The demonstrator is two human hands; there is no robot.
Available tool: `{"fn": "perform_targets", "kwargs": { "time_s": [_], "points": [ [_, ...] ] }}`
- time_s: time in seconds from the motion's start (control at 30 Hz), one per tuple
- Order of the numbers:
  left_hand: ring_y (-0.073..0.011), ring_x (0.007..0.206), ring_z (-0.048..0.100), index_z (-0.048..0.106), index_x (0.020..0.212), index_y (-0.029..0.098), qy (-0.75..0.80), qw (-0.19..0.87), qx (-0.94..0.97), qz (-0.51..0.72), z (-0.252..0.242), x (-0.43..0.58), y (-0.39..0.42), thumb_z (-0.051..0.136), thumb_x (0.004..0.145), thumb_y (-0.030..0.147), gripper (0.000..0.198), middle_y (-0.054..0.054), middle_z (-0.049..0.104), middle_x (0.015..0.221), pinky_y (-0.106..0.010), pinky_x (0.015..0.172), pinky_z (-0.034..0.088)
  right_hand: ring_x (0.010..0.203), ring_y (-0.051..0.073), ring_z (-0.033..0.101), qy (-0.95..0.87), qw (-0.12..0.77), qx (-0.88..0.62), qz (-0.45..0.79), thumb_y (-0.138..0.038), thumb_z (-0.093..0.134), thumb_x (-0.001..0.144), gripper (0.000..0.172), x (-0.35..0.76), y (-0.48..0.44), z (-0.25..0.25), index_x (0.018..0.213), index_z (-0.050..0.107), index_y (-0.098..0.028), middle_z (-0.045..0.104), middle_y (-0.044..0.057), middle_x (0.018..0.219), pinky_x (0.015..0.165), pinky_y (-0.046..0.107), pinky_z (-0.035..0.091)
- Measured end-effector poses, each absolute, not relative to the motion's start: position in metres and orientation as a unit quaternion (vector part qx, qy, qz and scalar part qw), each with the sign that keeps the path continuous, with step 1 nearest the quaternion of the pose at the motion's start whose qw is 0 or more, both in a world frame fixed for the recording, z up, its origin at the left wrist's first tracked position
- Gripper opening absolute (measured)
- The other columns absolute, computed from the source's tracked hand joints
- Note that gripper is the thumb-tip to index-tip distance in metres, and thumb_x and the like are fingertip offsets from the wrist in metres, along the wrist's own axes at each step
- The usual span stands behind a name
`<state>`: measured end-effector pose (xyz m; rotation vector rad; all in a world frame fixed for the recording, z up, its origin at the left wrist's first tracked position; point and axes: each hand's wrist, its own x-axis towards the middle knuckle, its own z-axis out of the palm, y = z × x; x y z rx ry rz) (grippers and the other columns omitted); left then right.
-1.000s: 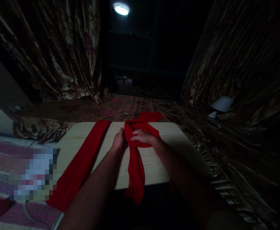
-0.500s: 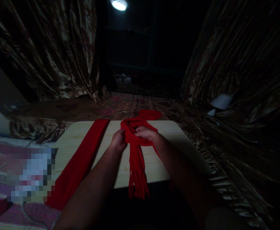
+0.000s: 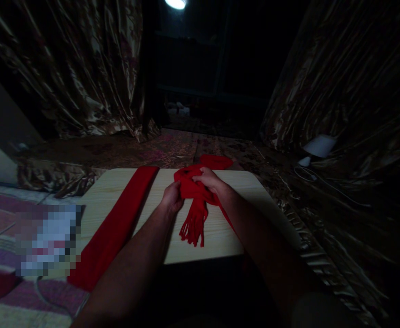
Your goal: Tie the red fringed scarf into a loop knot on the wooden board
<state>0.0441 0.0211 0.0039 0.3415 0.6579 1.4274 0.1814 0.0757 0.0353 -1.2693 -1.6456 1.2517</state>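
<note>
A red fringed scarf (image 3: 192, 186) is looped in a bunch on the pale wooden table (image 3: 261, 205), near its far edge. My left hand (image 3: 172, 197) grips the loop's left side, its fingers partly hidden by the cloth. From the upper right, my right hand (image 3: 208, 178) is closed on the top of the loop. The tasselled end (image 3: 193, 228) hangs toward me below the loop and lies on the tabletop. Another strip of scarf trails to the right under my right forearm. To the left, a long flat red cloth strip (image 3: 121, 218) lies across the table.
Beyond the far edge lies a red bundle (image 3: 216, 161) on patterned fabric. A white lamp (image 3: 319, 145) with a cord rests at the right. Dark patterned curtains (image 3: 97, 73) hang on both sides. A blurred-out item (image 3: 49, 241) lies at the left by a cable.
The tasselled end has been drawn up toward the loop and is now shorter. The loop's opening has narrowed. Both hands stay on the scarf.
</note>
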Motion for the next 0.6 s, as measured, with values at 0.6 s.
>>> {"fn": "perform_targets", "kwargs": {
  "time_s": [0.6],
  "points": [
    [-0.0239, 0.084, 0.075, 0.066, 0.112, 0.007, 0.356, 0.661, 0.147, 0.643, 0.0, 0.044, 0.023, 0.052, 0.083, 0.011, 0.032, -0.014, 0.076, 0.087, -0.035, 0.081, 0.061, 0.075, 0.017, 0.065, -0.752, 0.29, -0.538, 0.248, -0.01, 0.062, 0.074, 0.019, 0.213, 0.063, 0.117, 0.09, 0.068, -0.015, 0.071, 0.003, 0.082, 0.067, 0.024, 0.048]
  ]
}}
